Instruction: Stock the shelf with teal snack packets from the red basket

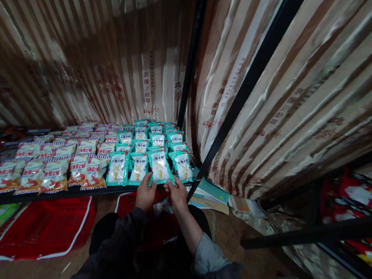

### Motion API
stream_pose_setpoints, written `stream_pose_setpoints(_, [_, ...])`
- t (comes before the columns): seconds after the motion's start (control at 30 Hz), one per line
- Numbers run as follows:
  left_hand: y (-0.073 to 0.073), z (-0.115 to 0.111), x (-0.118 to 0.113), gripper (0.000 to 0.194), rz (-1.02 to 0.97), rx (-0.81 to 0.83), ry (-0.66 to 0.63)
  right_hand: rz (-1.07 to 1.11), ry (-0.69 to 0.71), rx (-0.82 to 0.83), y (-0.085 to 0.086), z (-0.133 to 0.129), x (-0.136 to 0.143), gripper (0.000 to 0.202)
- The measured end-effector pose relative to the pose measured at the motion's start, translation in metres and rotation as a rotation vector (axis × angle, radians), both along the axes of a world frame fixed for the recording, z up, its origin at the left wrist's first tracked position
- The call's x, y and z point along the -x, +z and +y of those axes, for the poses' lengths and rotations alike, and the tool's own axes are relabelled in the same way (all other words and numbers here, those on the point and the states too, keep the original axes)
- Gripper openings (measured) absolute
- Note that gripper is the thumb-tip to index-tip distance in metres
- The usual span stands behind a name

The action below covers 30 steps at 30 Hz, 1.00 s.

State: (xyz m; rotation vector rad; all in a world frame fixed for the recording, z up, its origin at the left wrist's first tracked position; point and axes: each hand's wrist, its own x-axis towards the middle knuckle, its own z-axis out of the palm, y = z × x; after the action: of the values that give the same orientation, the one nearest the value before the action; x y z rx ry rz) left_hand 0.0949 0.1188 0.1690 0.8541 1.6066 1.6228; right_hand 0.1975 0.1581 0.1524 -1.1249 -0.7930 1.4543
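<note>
Both of my hands are at the front edge of a black shelf, at the lower corners of a teal and white snack bag (159,165). My left hand (146,192) has its fingers closed on the bag's lower left corner. On the other side, my right hand (176,192) pinches the lower right corner. More teal bags (117,167) stand in rows around it, with one (182,164) just to the right. Striped-edge white and orange bags (55,174) fill the shelf to the left.
Below the shelf are a red basket (45,226) at left and another (128,204) under my hands, with a small packet inside. Black posts (245,92) rise at the right. Red bags (364,193) lie on a rack at far right. Curtains hang behind.
</note>
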Motion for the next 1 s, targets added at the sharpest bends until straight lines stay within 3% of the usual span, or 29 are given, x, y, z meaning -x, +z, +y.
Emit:
stream_pose_setpoints(0.27, [0.004, 0.001, 0.000, 0.035, 0.045, 0.045, 0.043, 0.005, -0.012, 0.021, 0.001, 0.000, 0.005, 0.055])
stream_pose_setpoints(0.6, [0.004, 0.000, -0.010, 0.040, 0.136, 0.071, 0.041, 0.290, 0.086, -0.013, 0.017, -0.021, 0.004, 0.081])
stream_pose_setpoints(1.0, [0.000, -0.003, -0.014, 0.049, 0.378, 0.043, -0.011, 0.175, 0.131, 0.013, 0.007, -0.020, 0.002, 0.079])
